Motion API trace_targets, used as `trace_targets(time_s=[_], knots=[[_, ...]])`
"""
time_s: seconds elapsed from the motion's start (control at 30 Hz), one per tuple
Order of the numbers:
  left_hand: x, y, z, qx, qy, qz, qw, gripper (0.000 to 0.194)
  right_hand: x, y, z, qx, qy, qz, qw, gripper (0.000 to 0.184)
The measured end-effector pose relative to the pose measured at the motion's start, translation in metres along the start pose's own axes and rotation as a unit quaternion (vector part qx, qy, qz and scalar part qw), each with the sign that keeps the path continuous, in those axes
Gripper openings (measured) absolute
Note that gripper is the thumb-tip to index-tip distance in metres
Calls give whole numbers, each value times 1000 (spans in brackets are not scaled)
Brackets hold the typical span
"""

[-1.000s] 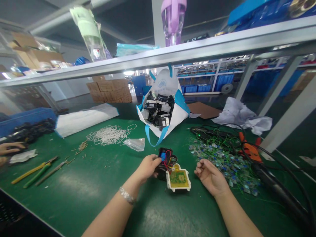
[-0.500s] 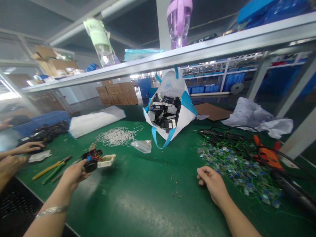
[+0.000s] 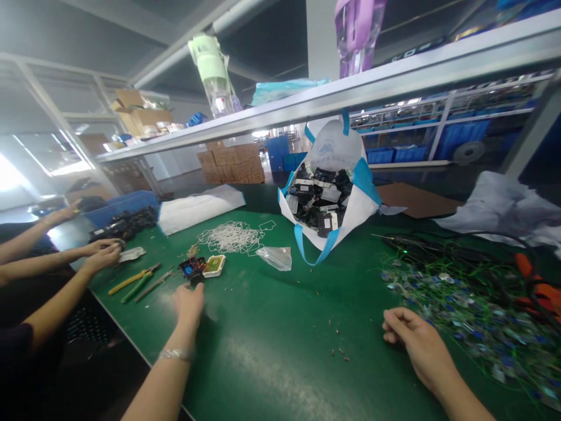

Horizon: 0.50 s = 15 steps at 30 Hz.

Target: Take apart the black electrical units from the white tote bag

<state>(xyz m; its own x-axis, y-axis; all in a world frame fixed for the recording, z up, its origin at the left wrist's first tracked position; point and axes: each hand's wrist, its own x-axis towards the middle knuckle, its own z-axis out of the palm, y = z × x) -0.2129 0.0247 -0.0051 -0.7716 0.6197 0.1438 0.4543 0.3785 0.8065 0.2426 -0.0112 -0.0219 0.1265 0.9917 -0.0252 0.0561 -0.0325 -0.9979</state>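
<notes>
A small black unit with red and blue wires and a white-framed green circuit board (image 3: 202, 268) lies on the green bench (image 3: 280, 345) at the left. My left hand (image 3: 189, 303) hovers just in front of it, fingers loose and holding nothing. Over at the right my right hand (image 3: 414, 341) rests on the bench with its fingers curled, nothing in it. It sits beside a heap of small blue-and-clear parts tangled in green wire (image 3: 464, 304).
A white-and-blue bag of black units (image 3: 328, 199) stands at the back. White netting (image 3: 230, 237) and a clear plastic bag (image 3: 276, 257) lie in front of it. Yellow-green pliers (image 3: 131, 282) lie at the left, near co-workers' hands (image 3: 103, 252). An orange tool (image 3: 537, 286) sits at the right.
My left hand carried the wired unit leftward across the bench, set it down near the pliers and let go. My view has swung left; my right hand stayed put.
</notes>
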Motion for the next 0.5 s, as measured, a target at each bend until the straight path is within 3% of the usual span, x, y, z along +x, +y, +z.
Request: trace_targets(time_s=[0.13,0.27,0.5], knots=[[-34,5,29,83,-128,135,979,39,0,1,0,-8,7,-4,1000,56],[-56,19,62,136,-215,217,943,48,0,1,1,-5,10,-9,1000,55],[-92,72,117,108,-355,359,856,49,1,5,0,-7,3,-21,1000,53]])
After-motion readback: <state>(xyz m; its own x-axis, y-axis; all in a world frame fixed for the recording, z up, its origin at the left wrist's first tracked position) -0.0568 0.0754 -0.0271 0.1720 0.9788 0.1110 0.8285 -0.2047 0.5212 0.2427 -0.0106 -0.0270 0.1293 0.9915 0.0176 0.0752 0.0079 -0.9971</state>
